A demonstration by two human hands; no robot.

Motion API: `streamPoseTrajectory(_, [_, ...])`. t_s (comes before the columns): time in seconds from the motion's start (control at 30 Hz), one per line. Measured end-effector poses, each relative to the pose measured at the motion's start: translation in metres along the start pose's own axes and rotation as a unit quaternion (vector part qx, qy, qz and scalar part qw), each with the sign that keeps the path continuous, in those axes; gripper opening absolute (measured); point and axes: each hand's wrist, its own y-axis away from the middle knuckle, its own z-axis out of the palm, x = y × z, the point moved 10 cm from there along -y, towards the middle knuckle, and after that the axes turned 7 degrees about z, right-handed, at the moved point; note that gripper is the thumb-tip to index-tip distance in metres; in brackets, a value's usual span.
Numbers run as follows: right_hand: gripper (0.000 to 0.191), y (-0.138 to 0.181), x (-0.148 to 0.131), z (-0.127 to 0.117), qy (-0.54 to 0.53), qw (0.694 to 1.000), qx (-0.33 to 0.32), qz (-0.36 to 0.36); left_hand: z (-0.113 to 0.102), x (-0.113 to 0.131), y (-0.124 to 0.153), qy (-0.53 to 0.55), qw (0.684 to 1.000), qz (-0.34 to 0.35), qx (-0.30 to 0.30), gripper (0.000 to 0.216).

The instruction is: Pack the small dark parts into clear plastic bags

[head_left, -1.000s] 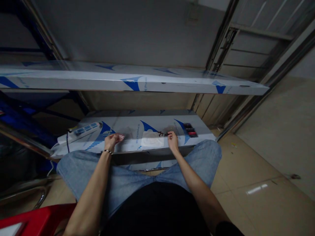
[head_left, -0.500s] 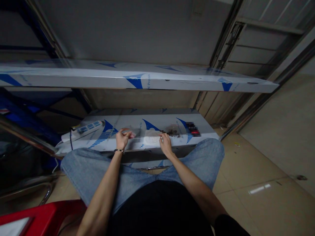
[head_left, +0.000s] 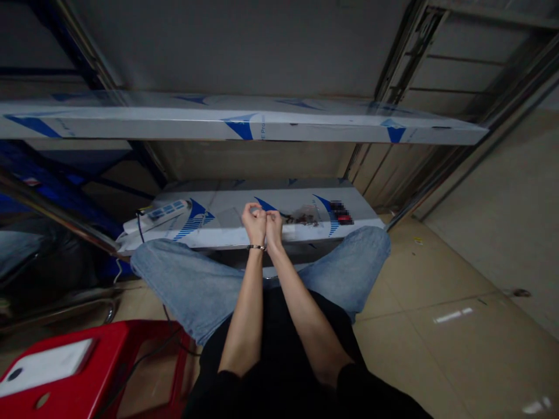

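My left hand (head_left: 253, 226), with a beaded bracelet at the wrist, is closed and held up over the front of the low shelf (head_left: 227, 235). Against it, my right hand (head_left: 273, 230) is closed too, fingertips bent in and touching the left fingers. Whatever lies between them is hidden or too small to name. Just right of the hands a pale flat sheet (head_left: 288, 232) shows in part. Beyond it are small dark brown pieces (head_left: 308, 219), seemingly in clear plastic. To the left lies a faint clear plastic piece (head_left: 229, 217).
A white power strip (head_left: 168, 212) lies at the shelf's left end, a blurred black-and-red item (head_left: 343, 213) at its right. An upper shelf (head_left: 288, 131) crosses above. At lower left, a red stool (head_left: 100, 361) carries a white phone (head_left: 48, 366).
My hands have come together from apart. The left moved right with the small pinkish thing last seen at its fingers; the right left the pale sheet and moved left.
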Motion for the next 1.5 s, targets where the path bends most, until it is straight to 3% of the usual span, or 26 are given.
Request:
streamPoseTrajectory(0.1, [0.013, 0.000, 0.011, -0.004, -0.011, 0.999, -0.052, -0.002, 0.012, -0.006, 0.015, -0.005, 0.999, -0.009, -0.054, 0.018])
streamPoseTrajectory(0.3, [0.040, -0.007, -0.015, -0.009, -0.031, 0.988, -0.151, -0.013, 0.022, 0.028, 0.017, 0.039, 0.993, 0.063, -0.087, 0.036])
streamPoseTrajectory(0.5, [0.041, -0.020, -0.007, -0.037, -0.029, 0.997, -0.071, 0.002, 0.026, 0.034, 0.026, -0.038, 0.985, 0.121, -0.121, 0.050])
streamPoseTrajectory(0.6, [0.041, -0.024, -0.011, -0.046, 0.022, 0.998, -0.061, -0.013, 0.037, 0.036, 0.030, -0.101, 0.950, 0.178, -0.236, 0.060])
streamPoseTrajectory(0.7, [0.040, -0.021, -0.021, -0.045, 0.125, 0.989, -0.078, -0.032, 0.047, 0.024, 0.038, -0.181, 0.902, 0.189, -0.344, 0.081])
streamPoseTrajectory(0.77, [0.036, -0.016, -0.026, -0.041, 0.196, 0.976, -0.090, -0.042, 0.048, 0.018, 0.038, -0.227, 0.892, 0.184, -0.345, 0.091])
streamPoseTrajectory(0.83, [0.032, -0.009, -0.031, -0.034, 0.239, 0.963, -0.110, -0.059, 0.048, 0.017, 0.038, -0.251, 0.891, 0.188, -0.327, 0.087])
streamPoseTrajectory(1.03, [0.016, 0.003, -0.034, -0.017, 0.227, 0.950, -0.187, -0.104, 0.040, 0.022, 0.035, -0.238, 0.907, 0.205, -0.280, 0.075])
streamPoseTrajectory(1.23, [0.013, 0.003, -0.032, -0.012, 0.251, 0.935, -0.208, -0.141, 0.032, 0.027, 0.034, -0.256, 0.900, 0.226, -0.271, 0.042])
streamPoseTrajectory(1.37, [0.012, 0.002, -0.032, -0.015, 0.359, 0.898, -0.188, -0.174, 0.039, 0.031, 0.039, -0.277, 0.885, 0.243, -0.286, 0.037])
streamPoseTrajectory(1.5, [0.012, -0.004, -0.029, -0.029, 0.439, 0.871, -0.151, -0.157, 0.049, 0.023, 0.045, -0.227, 0.878, 0.250, -0.339, 0.038])
